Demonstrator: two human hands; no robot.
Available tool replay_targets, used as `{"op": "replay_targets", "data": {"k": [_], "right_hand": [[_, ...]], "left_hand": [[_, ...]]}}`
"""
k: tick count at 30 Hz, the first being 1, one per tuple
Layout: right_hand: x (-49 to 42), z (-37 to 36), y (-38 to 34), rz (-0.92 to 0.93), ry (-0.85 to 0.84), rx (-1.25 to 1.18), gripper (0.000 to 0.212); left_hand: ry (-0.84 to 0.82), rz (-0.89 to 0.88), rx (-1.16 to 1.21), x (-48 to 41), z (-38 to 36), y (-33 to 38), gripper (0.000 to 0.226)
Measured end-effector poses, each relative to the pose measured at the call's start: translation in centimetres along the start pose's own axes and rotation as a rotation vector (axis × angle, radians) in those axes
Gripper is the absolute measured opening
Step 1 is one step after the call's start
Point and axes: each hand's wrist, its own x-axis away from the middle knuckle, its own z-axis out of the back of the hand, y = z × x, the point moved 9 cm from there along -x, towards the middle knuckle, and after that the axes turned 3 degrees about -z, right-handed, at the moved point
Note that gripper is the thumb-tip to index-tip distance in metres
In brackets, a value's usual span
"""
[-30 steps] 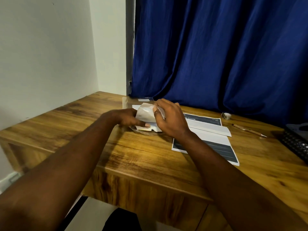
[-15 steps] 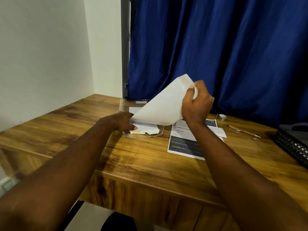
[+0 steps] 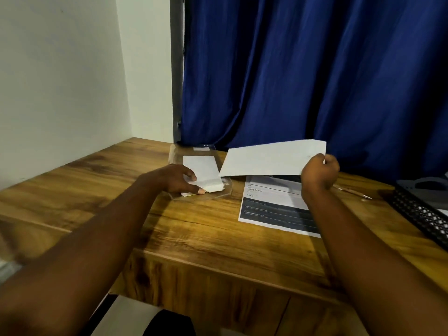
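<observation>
Pinning the stack [image 3: 206,170] in the clear tray [image 3: 225,193] on the worktop [image 3: 194,229], the left hand [image 3: 177,178] curls fingers over it, thumb at the near edge, likely to stop slipping. The right hand [image 3: 320,173] pinches the sheet [image 3: 271,158] by its right corner, off the worktop, above the form [image 3: 274,209]. The sheet is white, blank and unfolded, and reaches left toward the stack. A pen [image 3: 351,191] lies just beyond the right hand.

Printed sheet [image 3: 274,197], "Living Room" and "17" readable near its top, remaining lines too blurred.
</observation>
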Motion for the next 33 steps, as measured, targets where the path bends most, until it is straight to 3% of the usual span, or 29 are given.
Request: {"op": "replay_targets", "data": {"k": [3, 6, 12, 19, 23, 27, 29, 31, 33], "right_hand": [[-0.3, -0.1, 2.5, -0.08, -0.016, 0.017, 0.025], [-0.3, -0.3, 3.0, -0.087, -0.033, 0.071, 0.014], [-0.4, -0.8, 2.8, -0.042, -0.083, 0.118, 0.005], [-1.0, -0.4, 3.4, -0.023, -0.141, 0.173, 0.02], [-1.3, -0.5, 3.8, -0.036, -0.178, 0.162, 0.025], [-1.3, -1.5, 3.6, -0.039, -0.253, 0.199, 0.025], [-1.3, -2.1, 3.3, -0.019, -0.311, 0.233, 0.025], [-1.1, -2.6, 3.1, -0.01, -0.393, 0.28, 0.022], [-0.9, -3.0, 2.6, -0.006, -0.473, 0.32, 0.015]], "left_hand": [[0.018, -0.014, -0.016, -0.3, 0.6, -0.6, 0.094], [0.037, -0.016, -0.052, -0.7, 1.5, -1.5, 0.052], [0.049, 0.03, -0.197, -0.5, 2.5, -1.5, 0.018], [0.202, 0.271, -0.249, -0.8, 3.5, -0.1, 0.05], [0.337, 0.239, -0.348, -1.5, 2.8, 3.9, 0.068], [0.507, 0.056, -0.298, -2.9, 2.4, 9.2, 0.069], [0.537, -0.17, -0.244, -3.6, 2.1, 12.9, 0.074], [0.437, -0.403, -0.141, -4.4, 0.7, 16.1, 0.088], [0.306, -0.486, -0.096, -5.5, -1.1, 18.5, 0.109]]}}
